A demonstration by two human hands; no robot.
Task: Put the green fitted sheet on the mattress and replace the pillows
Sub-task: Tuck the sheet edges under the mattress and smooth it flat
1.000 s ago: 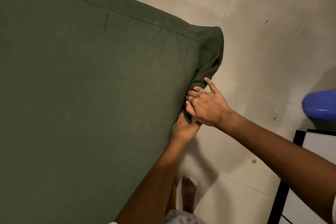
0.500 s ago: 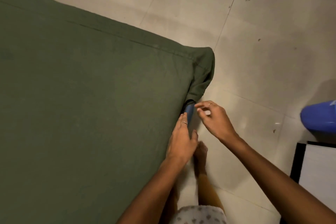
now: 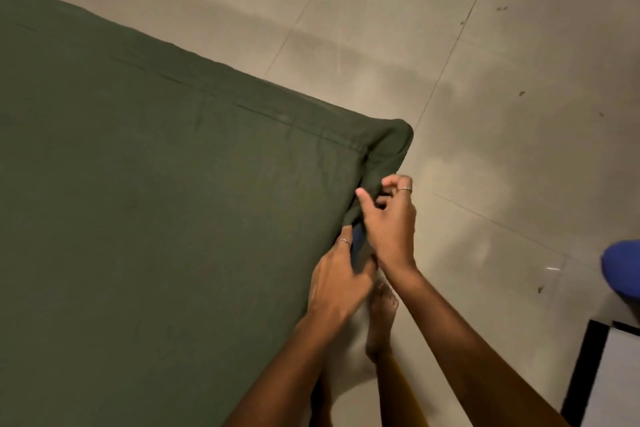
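So the green fitted sheet (image 3: 145, 204) is already stretched flat over the mattress top, corner pulled round at the far right edge; a sliver of blue mattress (image 3: 357, 246) shows along the side just below that corner; left hand (image 3: 337, 282) is curled over that edge, holding the sheet hem there; right hand (image 3: 391, 218) pinches the loose green fabric at the corner, fingers bent. Bare tiled floor (image 3: 485, 114) stretches wide beyond the corner; a blue object (image 3: 621, 269) and a dark-framed panel (image 3: 588, 374) sit at the right edge; one bare foot (image 3: 381, 319) stands by the bed side.

Green fitted sheet (image 3: 156, 218) over mattress (corner bunched)
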